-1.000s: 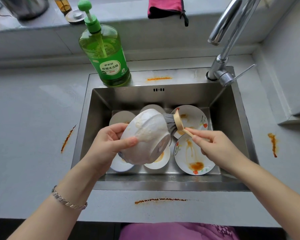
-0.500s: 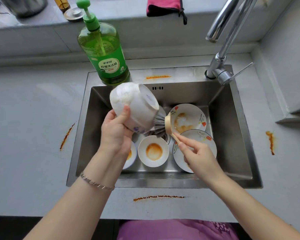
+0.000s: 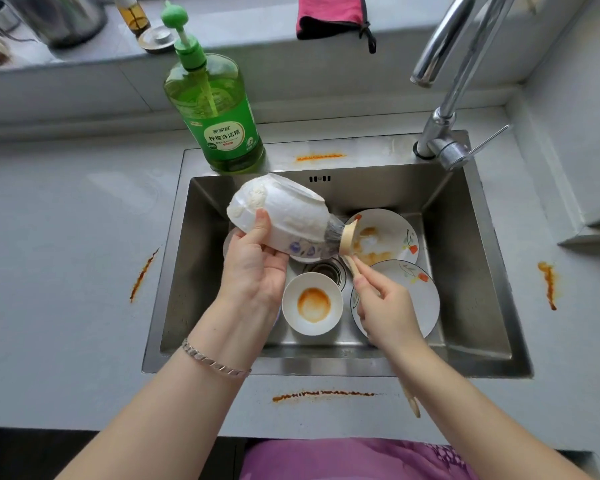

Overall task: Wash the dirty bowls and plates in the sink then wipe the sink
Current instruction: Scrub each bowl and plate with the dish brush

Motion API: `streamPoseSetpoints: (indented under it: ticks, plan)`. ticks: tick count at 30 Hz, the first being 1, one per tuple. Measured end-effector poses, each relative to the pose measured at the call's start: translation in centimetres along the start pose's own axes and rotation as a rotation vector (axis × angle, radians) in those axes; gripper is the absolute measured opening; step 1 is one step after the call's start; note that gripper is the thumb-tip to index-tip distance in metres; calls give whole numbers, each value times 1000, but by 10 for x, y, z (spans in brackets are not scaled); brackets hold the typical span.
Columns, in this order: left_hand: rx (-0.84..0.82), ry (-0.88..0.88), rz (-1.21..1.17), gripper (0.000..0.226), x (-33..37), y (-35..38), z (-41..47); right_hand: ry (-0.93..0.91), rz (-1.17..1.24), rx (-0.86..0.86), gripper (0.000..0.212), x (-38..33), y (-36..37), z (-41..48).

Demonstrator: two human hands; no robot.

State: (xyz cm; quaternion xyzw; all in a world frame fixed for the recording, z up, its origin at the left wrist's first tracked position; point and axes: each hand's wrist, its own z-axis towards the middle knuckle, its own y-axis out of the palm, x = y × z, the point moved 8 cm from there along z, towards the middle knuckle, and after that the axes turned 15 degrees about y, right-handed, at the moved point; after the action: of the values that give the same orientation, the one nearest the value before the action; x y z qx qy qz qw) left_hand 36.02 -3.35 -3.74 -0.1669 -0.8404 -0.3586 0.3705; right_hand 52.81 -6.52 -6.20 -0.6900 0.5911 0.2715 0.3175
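The soapy white bowl [image 3: 284, 216] is in the air above the back half of the sink [image 3: 465, 271], lying on its side. Its long axis goes from the narrow foot end at the upper left to the wide end with the blue flowers at the lower right. The left hand [image 3: 253, 268] grips it from below, with the thumb pressed on the outer wall near the foot end and the other fingers curled under it.

The wide end points toward the right hand [image 3: 385, 306], so this hand is the nearer one to the part that is being cleaned. The right hand pinches the wooden handle of the brush [image 3: 345, 237], and the grey bristles touch the bowl at its wide end. I cannot tell if they are inside the mouth or only on the rim.

In my judgement, the next stroke depends on this line: the brush must push along the axis toward the foot, while the left hand turns the bowl.

Below lie a small bowl [image 3: 312, 303] with an orange stain and two flowered plates [image 3: 409, 292], not yet washed.
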Motion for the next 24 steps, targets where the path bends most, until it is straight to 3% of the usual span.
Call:
streamPoseSetpoints:
  ticks: [4,7,9,13,18,24]
  plan:
    - [12,32,-18,8,7,-1,4,-52,22,-72,36,1,11,-15]
    - [-17,16,-7,6,5,-1,-1,49,17,-19,36,11,2,-1]
    - [-43,45,25,4,5,-1,-4,-6,-4,-7,37,4,0,-11]
    - [-137,158,242,8,9,-8,-9,-190,-116,4,37,-25,-8,-29]
    - [-301,258,548,12,13,-21,-15,-86,-340,-2,35,-8,-21,-7]
    - [-321,180,699,13,14,-35,-10,-173,-399,9,36,-5,-15,-12]
